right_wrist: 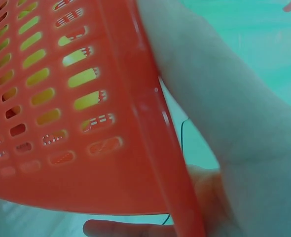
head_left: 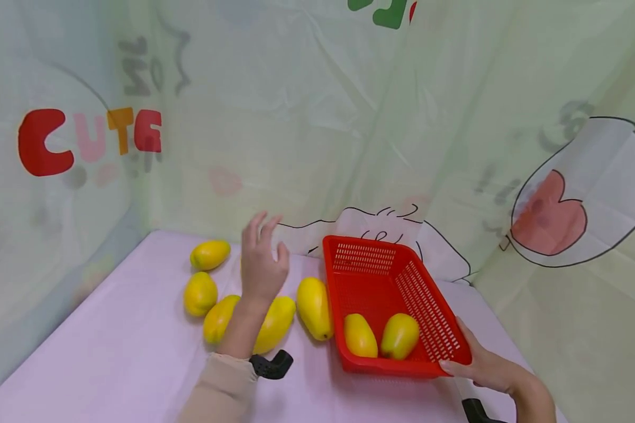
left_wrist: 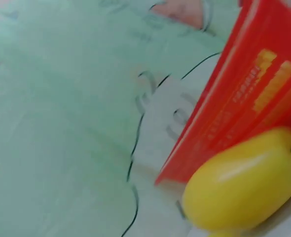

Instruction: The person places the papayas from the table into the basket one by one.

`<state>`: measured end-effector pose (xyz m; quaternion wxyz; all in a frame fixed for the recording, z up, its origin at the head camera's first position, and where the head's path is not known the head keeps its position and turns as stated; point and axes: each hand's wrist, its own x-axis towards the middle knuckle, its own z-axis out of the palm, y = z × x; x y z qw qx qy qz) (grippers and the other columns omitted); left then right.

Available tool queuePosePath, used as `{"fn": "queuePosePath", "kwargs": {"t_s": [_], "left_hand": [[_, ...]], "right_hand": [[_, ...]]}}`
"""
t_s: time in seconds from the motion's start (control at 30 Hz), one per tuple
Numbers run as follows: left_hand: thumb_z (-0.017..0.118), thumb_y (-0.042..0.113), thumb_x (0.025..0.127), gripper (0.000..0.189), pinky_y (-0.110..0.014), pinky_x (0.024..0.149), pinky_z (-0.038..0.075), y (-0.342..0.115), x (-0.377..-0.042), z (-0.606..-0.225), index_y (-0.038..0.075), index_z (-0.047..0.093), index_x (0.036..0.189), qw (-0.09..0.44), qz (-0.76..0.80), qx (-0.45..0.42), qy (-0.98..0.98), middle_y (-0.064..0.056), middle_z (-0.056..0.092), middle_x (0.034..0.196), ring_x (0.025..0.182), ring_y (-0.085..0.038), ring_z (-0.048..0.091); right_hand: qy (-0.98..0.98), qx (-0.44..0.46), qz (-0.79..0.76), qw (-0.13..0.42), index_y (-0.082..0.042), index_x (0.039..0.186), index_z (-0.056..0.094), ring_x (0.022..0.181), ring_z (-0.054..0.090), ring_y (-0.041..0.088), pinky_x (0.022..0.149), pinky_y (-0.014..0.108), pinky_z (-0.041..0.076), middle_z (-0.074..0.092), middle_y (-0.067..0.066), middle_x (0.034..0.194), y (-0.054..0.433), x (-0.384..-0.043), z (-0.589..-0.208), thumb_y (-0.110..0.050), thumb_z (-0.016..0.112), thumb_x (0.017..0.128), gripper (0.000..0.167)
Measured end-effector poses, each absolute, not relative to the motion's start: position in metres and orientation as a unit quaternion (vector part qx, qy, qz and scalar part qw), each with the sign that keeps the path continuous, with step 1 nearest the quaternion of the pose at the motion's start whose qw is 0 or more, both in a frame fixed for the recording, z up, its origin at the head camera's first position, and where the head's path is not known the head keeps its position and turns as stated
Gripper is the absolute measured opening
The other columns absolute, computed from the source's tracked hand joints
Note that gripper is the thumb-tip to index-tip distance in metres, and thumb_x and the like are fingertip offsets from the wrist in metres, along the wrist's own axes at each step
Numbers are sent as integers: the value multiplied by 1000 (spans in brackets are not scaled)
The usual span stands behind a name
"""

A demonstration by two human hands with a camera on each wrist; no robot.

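Note:
My right hand (head_left: 484, 361) grips a red plastic basket (head_left: 349, 367) by its near right corner, thumb on the rim. In the right wrist view, the basket's slotted wall (right_wrist: 111, 173) fills the left side and a finger reaches beneath it. Two yellow mangoes, one left (head_left: 360, 336) and one right (head_left: 400, 336), lie in the near end of the basket. My left hand (head_left: 261, 264) is raised over the mangoes left of the basket, fingers loosely bent and holding nothing. Nearest the basket's left side lies a mango (head_left: 314, 308), also large in the left wrist view (left_wrist: 244, 180).
More mangoes lie on the pale table (head_left: 137, 352): one at the back left (head_left: 210, 255), one before it (head_left: 200, 294), and others partly behind my left arm (head_left: 277, 323). Printed curtains (head_left: 275, 117) enclose the back and sides. Dark wrist mounts (head_left: 272, 365) sit on both arms.

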<state>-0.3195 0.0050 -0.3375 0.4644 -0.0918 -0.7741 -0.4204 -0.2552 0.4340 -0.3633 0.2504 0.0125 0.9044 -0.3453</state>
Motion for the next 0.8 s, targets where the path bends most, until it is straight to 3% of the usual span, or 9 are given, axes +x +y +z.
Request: {"fn": "queuePosePath", "kwargs": {"t_s": [0.1, 0.23, 0.33, 0.47, 0.6, 0.8], "left_hand": [[55, 8, 84, 49, -52, 113, 25, -26, -328, -341, 12, 52, 133, 427, -431, 7, -795, -15, 35, 148, 140, -33, 26], [54, 19, 89, 60, -59, 114, 13, -63, -335, -353, 19, 36, 146, 292, -426, 108, -849, -14, 7, 159, 146, -36, 1], [52, 28, 91, 68, -66, 112, 5, -81, -339, -366, 21, 22, 152, 191, -417, 138, -878, -18, -10, 158, 145, -41, -12], [52, 36, 92, 75, -72, 107, 0, -92, -341, -379, 20, 12, 154, 89, -416, 132, -895, -24, -21, 155, 141, -48, -18], [53, 39, 93, 75, -74, 105, 0, -93, -344, -386, 17, 14, 153, 38, -403, 116, -907, -27, -18, 154, 140, -51, -16], [51, 38, 95, 62, -76, 103, -1, -92, -344, -385, 15, 30, 149, 0, -373, 108, -922, -29, 2, 155, 141, -51, -6]], "right_hand": [[907, 20, -341, 247, -10, 147, -25, 120, 31, 51, 79, 58, 51, 2, 34, 147, 434, -253, -362, -44, 60, 87, 110], [912, 22, -334, 239, -10, 147, -24, 119, 33, 50, 79, 57, 51, 5, 35, 147, 431, -251, -360, -46, 61, 86, 110], [912, 22, -333, 237, -10, 147, -23, 120, 32, 51, 79, 57, 51, 4, 35, 148, 429, -250, -360, -46, 61, 86, 110], [910, 28, -336, 241, -10, 147, -24, 120, 32, 50, 79, 57, 51, 4, 34, 148, 429, -250, -361, -45, 61, 86, 110], [907, 33, -342, 244, -9, 147, -25, 119, 31, 51, 79, 58, 51, 2, 34, 147, 430, -251, -362, -45, 61, 87, 110], [906, 31, -346, 241, -11, 147, -25, 122, 29, 51, 79, 59, 51, 2, 33, 148, 431, -252, -361, -44, 61, 87, 109]]}}
